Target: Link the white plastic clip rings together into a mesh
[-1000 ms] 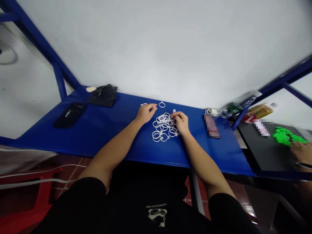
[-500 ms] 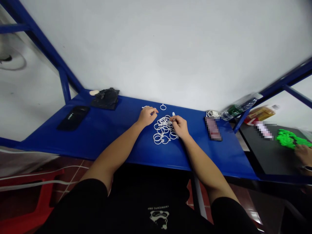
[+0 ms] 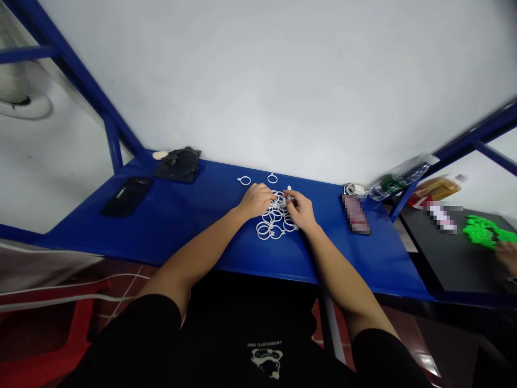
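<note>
A heap of several white plastic rings (image 3: 274, 223) lies on the blue table (image 3: 181, 215). My left hand (image 3: 258, 199) rests on the heap's upper left edge, fingers curled onto a ring. At the heap's upper right, my right hand (image 3: 301, 209) pinches a ring. The fingertips of both hands nearly meet over the top of the pile. Two single white rings lie apart behind the hands, one on the left (image 3: 244, 180) and one further right (image 3: 272, 178).
A black phone (image 3: 126, 195) and a black pouch (image 3: 178, 162) lie at the table's left. To the right are a blurred phone (image 3: 355, 213), a coiled white cable (image 3: 354, 189) and bottles (image 3: 398, 175). Another person's hand (image 3: 508, 252) is by green pieces (image 3: 482, 230) on a black table.
My left hand left a ring at the back left and moved right onto the heap, close to my right hand. The camera view shifted slightly.
</note>
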Demonstrator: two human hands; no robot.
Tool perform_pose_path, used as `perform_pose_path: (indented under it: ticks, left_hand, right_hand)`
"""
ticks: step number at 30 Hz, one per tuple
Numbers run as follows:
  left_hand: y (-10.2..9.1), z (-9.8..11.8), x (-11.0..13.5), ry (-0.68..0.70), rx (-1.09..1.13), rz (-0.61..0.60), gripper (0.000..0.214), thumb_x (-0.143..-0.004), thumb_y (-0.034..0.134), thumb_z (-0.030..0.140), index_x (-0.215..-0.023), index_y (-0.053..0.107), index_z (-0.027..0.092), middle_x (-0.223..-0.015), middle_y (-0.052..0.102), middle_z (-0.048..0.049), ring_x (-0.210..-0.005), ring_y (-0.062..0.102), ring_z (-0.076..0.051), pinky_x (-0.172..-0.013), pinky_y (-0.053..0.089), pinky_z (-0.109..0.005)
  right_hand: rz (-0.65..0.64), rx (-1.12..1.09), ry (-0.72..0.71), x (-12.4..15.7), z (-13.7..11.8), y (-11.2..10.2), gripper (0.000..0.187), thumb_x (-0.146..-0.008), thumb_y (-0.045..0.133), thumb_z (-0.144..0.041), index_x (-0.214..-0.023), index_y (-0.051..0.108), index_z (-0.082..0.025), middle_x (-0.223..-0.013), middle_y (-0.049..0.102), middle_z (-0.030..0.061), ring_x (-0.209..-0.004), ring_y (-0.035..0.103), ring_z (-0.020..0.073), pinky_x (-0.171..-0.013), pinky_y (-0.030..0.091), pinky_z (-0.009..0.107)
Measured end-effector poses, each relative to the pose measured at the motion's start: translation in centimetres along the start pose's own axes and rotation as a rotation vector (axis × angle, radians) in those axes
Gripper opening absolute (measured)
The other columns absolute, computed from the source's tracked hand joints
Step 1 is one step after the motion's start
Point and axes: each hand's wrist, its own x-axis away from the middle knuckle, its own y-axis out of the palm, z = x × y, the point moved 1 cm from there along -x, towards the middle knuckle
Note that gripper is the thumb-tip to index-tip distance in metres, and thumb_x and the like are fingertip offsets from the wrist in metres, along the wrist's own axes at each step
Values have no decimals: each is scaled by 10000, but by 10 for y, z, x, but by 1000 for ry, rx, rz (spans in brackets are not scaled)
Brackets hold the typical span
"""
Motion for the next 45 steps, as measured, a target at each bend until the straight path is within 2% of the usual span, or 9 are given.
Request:
perform_pose_path:
  ticks: [7, 14, 20, 24, 29, 35, 38, 41, 45]
  left_hand:
    - [9, -2, 3, 45, 138, 108, 528, -980, 512, 77, -1476, 594, 241, -1267, 781, -58, -1115, 734, -200, -1014, 561, -410]
    - [2, -22, -1, -175, -12, 180, 246, -1006, 578, 160, -1125, 784, 221, -1171, 752, -98, -1118, 665, -275, -1040, 513, -458]
    - [-24, -66, 9, -555, -197, 254, 281, -952, 667, 241, -1215, 769, 233, -1267, 654, -175, -1203, 562, -396, -1012, 444, -525]
    - [-32, -90, 16, -708, -233, 221, 319, -944, 702, 389, -1207, 771, 222, -1216, 678, -197, -1191, 551, -417, -1008, 443, -563]
    - [-29, -78, 10, -790, -305, 29, 266, -975, 651, 429, -1106, 805, 257, -1283, 694, -155, -1217, 574, -379, -997, 468, -500]
    - [-22, -68, 3, -710, -168, 111, 144, -942, 672, 278, -1052, 759, 246, -1115, 768, -99, -1115, 666, -321, -967, 484, -429]
    - [-16, -71, 2, -657, 37, 223, 190, -922, 640, 152, -1053, 740, 248, -1039, 795, -48, -992, 724, -247, -917, 511, -354]
    - [-8, -70, 1, -592, 198, 315, 132, -935, 667, 187, -1028, 750, 233, -1012, 807, -41, -930, 747, -220, -868, 531, -322]
    - [-2, -65, 0, -587, 331, 363, 151, -894, 785, 323, -1001, 777, 216, -892, 800, -45, -810, 746, -213, -781, 538, -310]
  right_hand:
    - [-1, -38, 45, 0, 3, 1, 417, -919, 670, -328, -1332, 714, -292, -1025, 815, 29, -642, 633, 176, -677, 538, 325]
    - [-32, 23, 27, 2, -3, -5, 331, -933, 713, -382, -1241, 764, -274, -898, 790, 23, -636, 631, 172, -667, 521, 309]
    - [2, 64, 5, -23, -4, -8, 233, -983, 649, -377, -1090, 807, -245, -848, 781, 23, -686, 658, 178, -714, 520, 314]
    - [-227, 227, 58, -70, 12, 7, 189, -978, 662, -300, -1090, 801, -237, -1013, 813, 56, -827, 713, 209, -792, 535, 328]
    - [-393, 563, 293, -120, 30, 31, 355, -1021, 615, -410, -1276, 739, -196, -1280, 757, 147, -1138, 707, 300, -950, 536, 380]
    - [-424, 705, 305, -133, 32, 39, 185, -922, 664, -232, -1068, 776, -229, -1200, 769, 110, -1076, 703, 278, -881, 525, 339]
    - [-287, 591, 273, -126, 21, 28, 69, -849, 695, -184, -898, 739, -203, -955, 773, 84, -902, 686, 242, -792, 503, 322]
    - [-42, 186, 196, -110, 4, 11, 26, -847, 687, -215, -834, 673, -198, -777, 694, 16, -710, 606, 160, -698, 469, 285]
    - [71, -282, 177, -81, -15, -12, 339, -814, 762, -335, -1114, 667, -209, -671, 568, -70, -567, 486, 109, -575, 411, 252]
